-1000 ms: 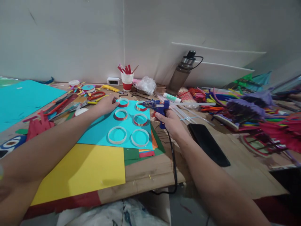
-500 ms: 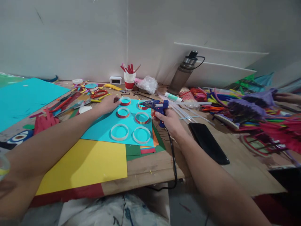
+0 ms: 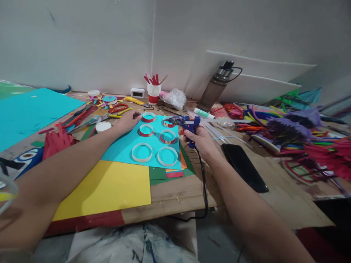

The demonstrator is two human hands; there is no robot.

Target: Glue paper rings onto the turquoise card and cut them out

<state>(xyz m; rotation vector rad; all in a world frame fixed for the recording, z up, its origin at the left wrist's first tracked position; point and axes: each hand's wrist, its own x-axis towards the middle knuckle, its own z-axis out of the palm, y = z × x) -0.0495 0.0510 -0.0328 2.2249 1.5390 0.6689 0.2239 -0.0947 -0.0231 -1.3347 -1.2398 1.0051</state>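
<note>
My right hand (image 3: pixel 204 141) is wrapped around a blue hot glue gun (image 3: pixel 189 126), its nozzle pointing left over the far right ring. A clear glue stick (image 3: pixel 226 121) sticks out of its back, and a black cord (image 3: pixel 204 179) hangs down from it. My left hand (image 3: pixel 130 121) lies beside the far left red-banded ring (image 3: pixel 148 117), fingers loosely bent and close to its edge; whether they touch it I cannot tell. Several rings stand on a turquoise sheet (image 3: pixel 123 151); the far ones carry red bands, while the near pair, including a whitish ring (image 3: pixel 142 152), look plain.
Yellow paper (image 3: pixel 109 193) lies at the front edge. A black phone (image 3: pixel 245 167) is right of my right hand. Behind stand a cup stack (image 3: pixel 154 93) and a dark bottle (image 3: pixel 215 87). Red-handled scissors (image 3: pixel 117 108) lie left; colourful pipe cleaners (image 3: pixel 249 113) crowd the right.
The whole view has shifted slightly, so things sit a little farther right. My hands keep nearly the same places over the sheet. Another person's hand at the right edge has gone from view.
</note>
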